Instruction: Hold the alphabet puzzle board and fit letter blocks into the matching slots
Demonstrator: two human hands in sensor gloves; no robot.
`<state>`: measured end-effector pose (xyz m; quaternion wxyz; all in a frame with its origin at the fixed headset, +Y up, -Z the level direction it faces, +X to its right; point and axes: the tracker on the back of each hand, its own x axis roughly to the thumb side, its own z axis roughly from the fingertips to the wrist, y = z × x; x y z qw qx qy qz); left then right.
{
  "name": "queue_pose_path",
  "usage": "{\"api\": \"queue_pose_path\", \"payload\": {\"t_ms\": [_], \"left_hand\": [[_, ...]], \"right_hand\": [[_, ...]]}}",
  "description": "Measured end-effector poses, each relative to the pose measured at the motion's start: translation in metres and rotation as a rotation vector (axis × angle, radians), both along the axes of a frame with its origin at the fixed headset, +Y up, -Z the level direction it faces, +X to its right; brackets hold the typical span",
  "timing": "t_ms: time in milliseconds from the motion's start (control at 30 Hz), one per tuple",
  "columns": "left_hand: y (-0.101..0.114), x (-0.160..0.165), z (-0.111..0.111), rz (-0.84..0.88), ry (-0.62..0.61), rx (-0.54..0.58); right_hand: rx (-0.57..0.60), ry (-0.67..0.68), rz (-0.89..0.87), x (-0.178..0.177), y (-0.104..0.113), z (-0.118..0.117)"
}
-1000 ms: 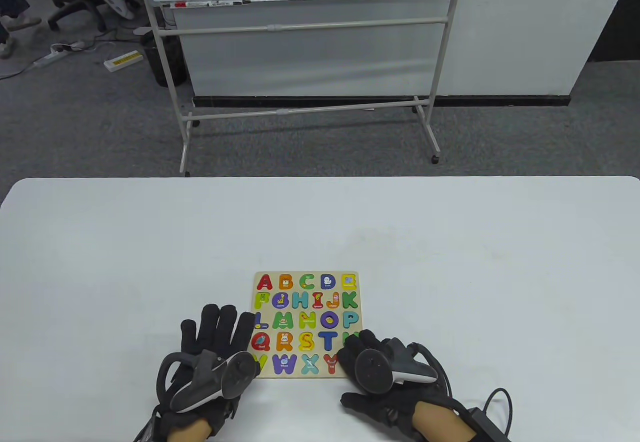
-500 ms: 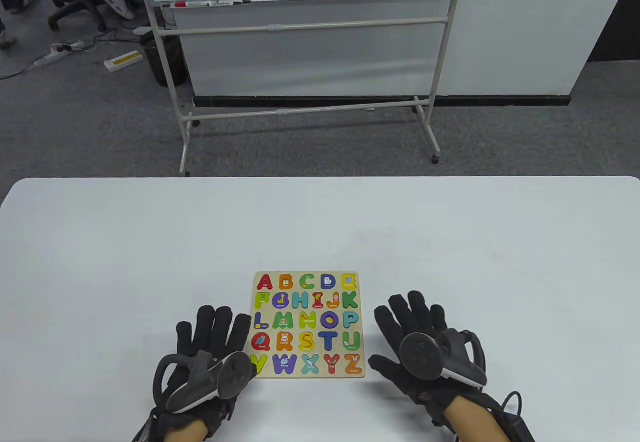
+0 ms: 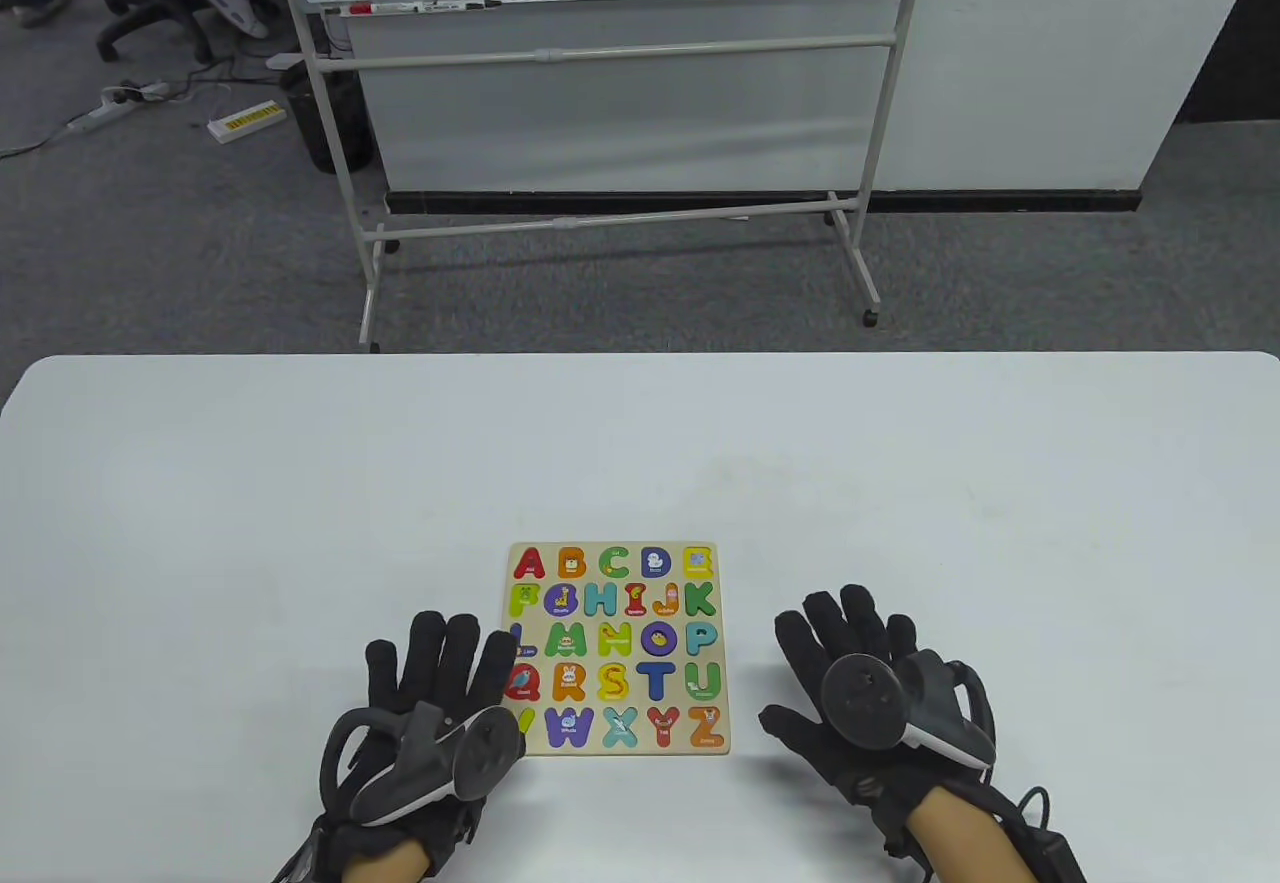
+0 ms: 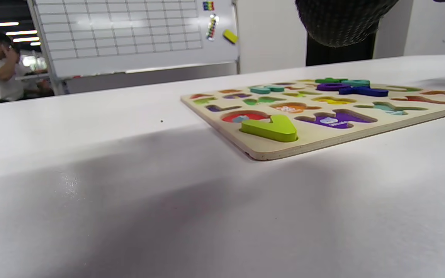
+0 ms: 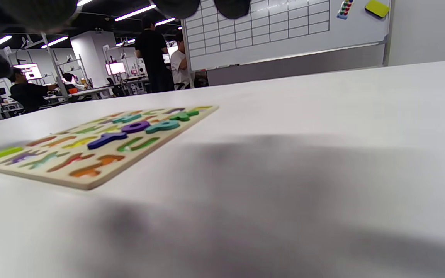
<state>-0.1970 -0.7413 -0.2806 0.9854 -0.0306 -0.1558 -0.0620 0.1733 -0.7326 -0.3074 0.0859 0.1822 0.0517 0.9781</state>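
Note:
The wooden alphabet puzzle board (image 3: 722,613) lies flat near the table's front edge, with coloured letter blocks A to Z in its slots. In the left wrist view the board (image 4: 276,151) shows a lime V (image 4: 272,128) at its near corner. In the right wrist view the board (image 5: 102,175) lies to the left. My left hand (image 3: 440,668) lies flat, fingers spread, its fingertips over the board's left edge by the L and Q. My right hand (image 3: 850,643) lies flat and open on the table, just right of the board, holding nothing.
The white table (image 3: 640,463) stretches far beyond the board. A rolling whiteboard (image 3: 600,73) stands on the carpet behind it. A cable (image 3: 1040,808) runs from my right wrist at the bottom edge.
My right hand left the board's bottom right corner, moved right and opened flat on the table. My left hand shifted slightly right onto the board's left edge.

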Motion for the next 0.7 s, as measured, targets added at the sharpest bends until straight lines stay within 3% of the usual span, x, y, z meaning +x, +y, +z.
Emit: {"api": "queue_pose_path", "payload": {"t_ms": [367,700], "left_hand": [[0.007,-0.004,0.005,0.093,-0.005,0.041],[0.004,-0.006,0.002,0.101,-0.003,0.002]], "right_hand": [[-0.008,-0.05,0.006,-0.001,-0.004,-0.001],[-0.074,-0.017,0.029,-0.009,-0.015,-0.004]]}}
